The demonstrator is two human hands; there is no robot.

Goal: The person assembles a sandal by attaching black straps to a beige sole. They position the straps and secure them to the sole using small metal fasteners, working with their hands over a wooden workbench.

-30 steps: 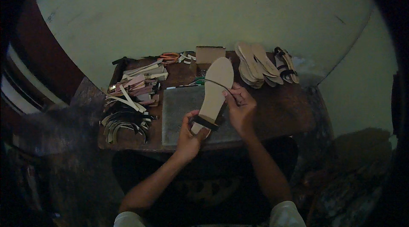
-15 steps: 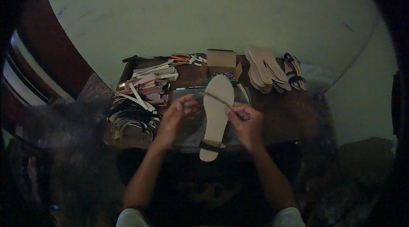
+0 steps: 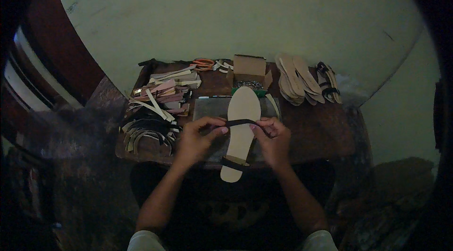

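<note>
Over the counter (image 3: 325, 128) I hold a thin black strap (image 3: 241, 122) across a pale shoe sole (image 3: 241, 123). Left hand (image 3: 196, 140) pinches 1 end in its grip, right hand (image 3: 272, 139) pinches the other. Loose straps (image 3: 155, 109) lie near my left.

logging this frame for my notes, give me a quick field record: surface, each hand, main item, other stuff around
surface: small brown table by a pale wall
left hand: pinches left end of dark strap
right hand: pinches right end of strap
sole: pale, flat on grey mat, strap stretched across it, second dark band near heel
left of mat: strap pile
back: cardboard box, sole stack, finished sandals
</note>
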